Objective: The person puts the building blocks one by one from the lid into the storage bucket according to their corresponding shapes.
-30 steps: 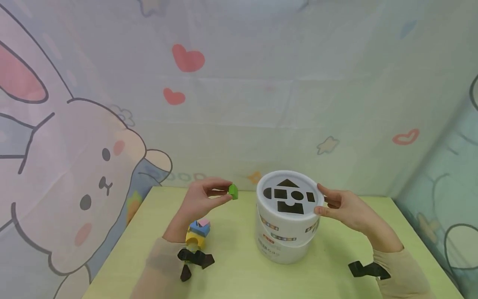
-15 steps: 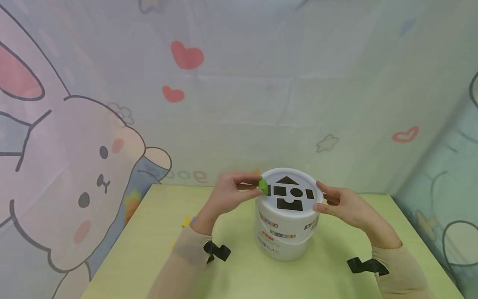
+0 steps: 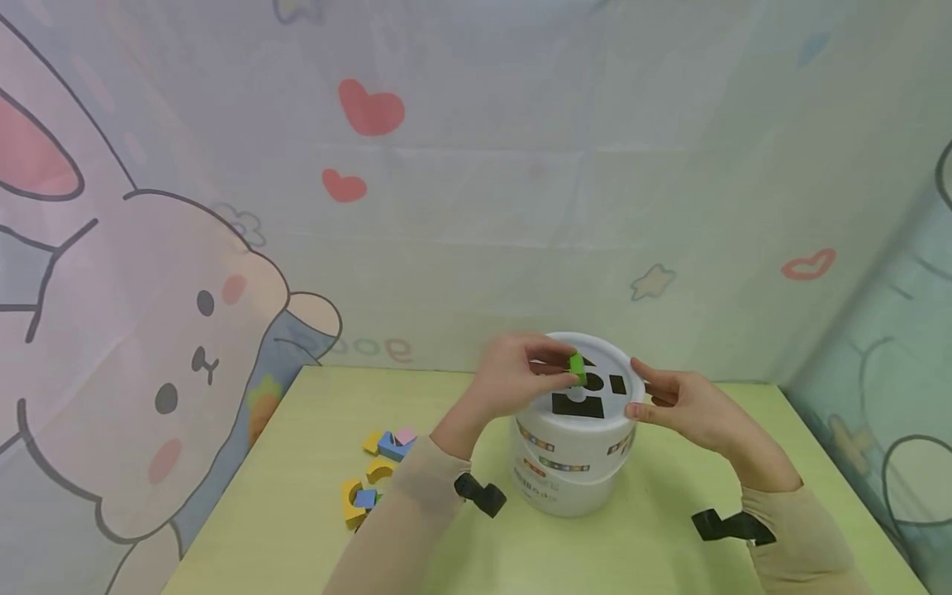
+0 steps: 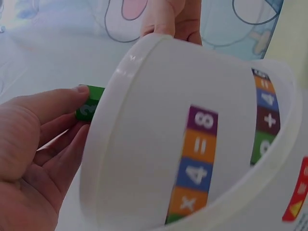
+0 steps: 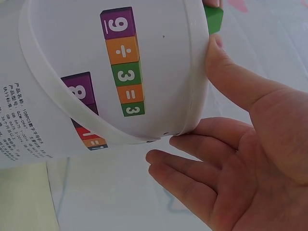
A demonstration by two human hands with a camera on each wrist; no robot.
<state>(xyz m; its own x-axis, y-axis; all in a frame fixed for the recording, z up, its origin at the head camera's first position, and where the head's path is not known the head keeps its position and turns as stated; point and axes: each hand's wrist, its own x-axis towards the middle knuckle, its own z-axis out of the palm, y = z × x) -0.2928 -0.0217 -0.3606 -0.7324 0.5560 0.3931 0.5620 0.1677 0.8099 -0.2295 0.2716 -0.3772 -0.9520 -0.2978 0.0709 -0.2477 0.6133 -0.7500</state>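
A white bucket (image 3: 561,494) stands upright on the table, its white lid (image 3: 614,408) cut with several shaped holes. My left hand (image 3: 513,373) pinches a small green block (image 3: 578,368) between thumb and fingers, over the middle of the lid. On a side of the green block (image 4: 86,109) a pale numeral shows in the left wrist view. At the lid's right edge, my right hand (image 3: 687,413) holds the rim with thumb and fingers. Its lower fingers (image 5: 185,185) extend away from the bucket wall in the right wrist view. The left hand covers the holes on the lid's left side.
Left of the bucket lie loose blocks: a yellow arch (image 3: 380,470), a blue block (image 3: 394,447), a pink block (image 3: 405,435) and others, partly behind the left forearm. A printed curtain (image 3: 476,207) hangs behind the yellow-green table (image 3: 283,471).
My left hand has carried the green block rightward from beside the bucket to over the lid's middle. More loose blocks show left of the forearm. The right hand stays at the rim.
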